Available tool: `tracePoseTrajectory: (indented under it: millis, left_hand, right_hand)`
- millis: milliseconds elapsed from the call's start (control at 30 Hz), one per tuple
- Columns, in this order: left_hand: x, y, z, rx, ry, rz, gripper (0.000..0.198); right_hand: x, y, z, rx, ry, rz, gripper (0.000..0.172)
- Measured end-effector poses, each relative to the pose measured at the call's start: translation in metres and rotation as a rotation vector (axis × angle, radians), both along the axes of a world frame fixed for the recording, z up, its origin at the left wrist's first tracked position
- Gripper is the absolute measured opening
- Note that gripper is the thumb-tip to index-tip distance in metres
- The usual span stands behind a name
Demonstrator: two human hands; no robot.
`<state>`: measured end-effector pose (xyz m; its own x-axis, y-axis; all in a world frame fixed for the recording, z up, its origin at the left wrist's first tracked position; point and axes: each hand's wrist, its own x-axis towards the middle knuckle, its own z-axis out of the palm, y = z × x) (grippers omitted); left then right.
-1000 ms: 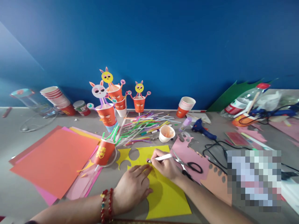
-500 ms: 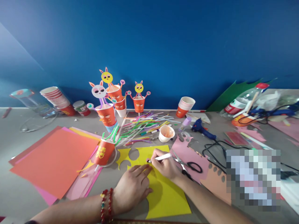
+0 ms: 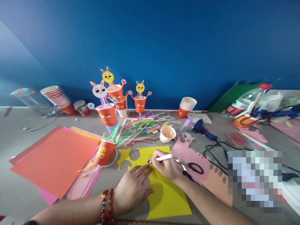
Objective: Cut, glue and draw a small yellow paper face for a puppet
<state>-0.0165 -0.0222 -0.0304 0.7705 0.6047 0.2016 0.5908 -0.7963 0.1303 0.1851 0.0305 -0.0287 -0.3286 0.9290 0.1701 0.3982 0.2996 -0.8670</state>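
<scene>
My right hand [image 3: 167, 168] pinches a white marker [image 3: 164, 157], its dark tip turned left and touching a small pinkish piece [image 3: 148, 160]. That piece lies over a yellow paper sheet [image 3: 168, 200] with round holes cut along its upper left. My left hand [image 3: 134, 186], a red bead bracelet at its wrist, rests flat with fingers stretched on the left side of the sheet, fingertips just below the pinkish piece. Black-handled scissors [image 3: 195, 168] lie right of my right hand, partly over cut pink paper [image 3: 199, 161].
Paper-cup rabbit figures [image 3: 106, 114] stand at the back beside scattered coloured pipe cleaners [image 3: 145, 125]. An orange paper stack [image 3: 56, 162] and a tilted red cup [image 3: 106, 152] lie left. A white cup [image 3: 167, 134], blue glue gun [image 3: 203, 129] and black cable [image 3: 215, 143] sit to the right.
The whole view has shifted very slightly. My hands, the marker and the sheet stay in practically the same place.
</scene>
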Motion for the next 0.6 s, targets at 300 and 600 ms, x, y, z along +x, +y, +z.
tracePoseTrajectory:
  millis: [300,600]
  left_hand:
    - [0.0002,0.0,0.001,0.007,-0.014,0.002,0.026]
    - [0.0,0.0,-0.0008,0.015,-0.015,-0.001,0.027]
  right_hand:
    - [0.0001,0.0005,-0.0013,0.002,0.02,-0.014,0.02]
    - [-0.0001,0.0003,-0.0026,0.013,0.037,-0.019,0.02]
